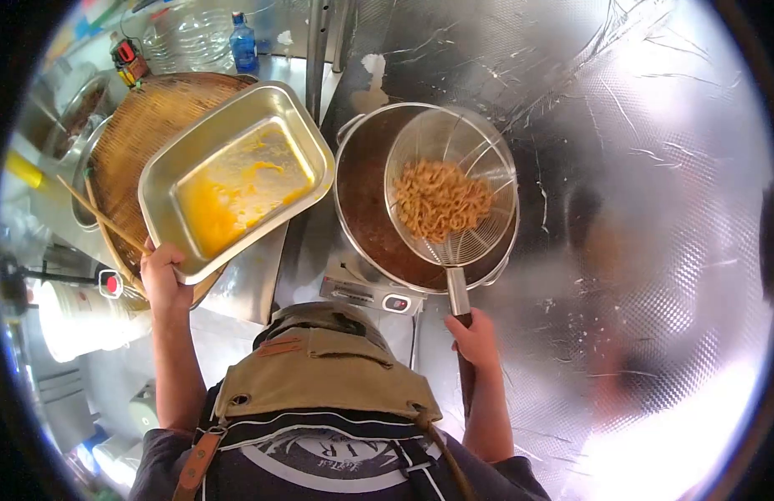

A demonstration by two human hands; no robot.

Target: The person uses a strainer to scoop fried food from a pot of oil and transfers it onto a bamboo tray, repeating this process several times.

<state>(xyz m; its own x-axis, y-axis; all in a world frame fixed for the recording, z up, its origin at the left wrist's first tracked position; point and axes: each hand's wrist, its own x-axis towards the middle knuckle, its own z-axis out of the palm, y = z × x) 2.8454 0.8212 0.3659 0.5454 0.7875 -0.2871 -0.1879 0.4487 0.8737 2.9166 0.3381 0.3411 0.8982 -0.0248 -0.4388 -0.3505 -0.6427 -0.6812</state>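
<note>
My left hand (165, 274) grips the near corner of a rectangular metal tray (157, 194), tilted, with yellow-orange liquid smeared over its bottom. A thin wooden stick (101, 215), like a chopstick, juts out from that same hand to the left. In my right hand (475, 338) is the dark handle of a large wire strainer (505, 171). Brown noodle-like strips (441, 200) lie heaped in the strainer's bowl. The strainer sits over a wide metal pot (344, 204) holding dark brown liquid.
Under the pot is a cooker with a control panel (362, 292). Behind the tray lies a round woven bamboo tray (124, 159). A blue bottle (243, 46) stands at the back, and a white bucket (74, 321) at the left. Shiny metal sheeting (621, 167) covers the right side.
</note>
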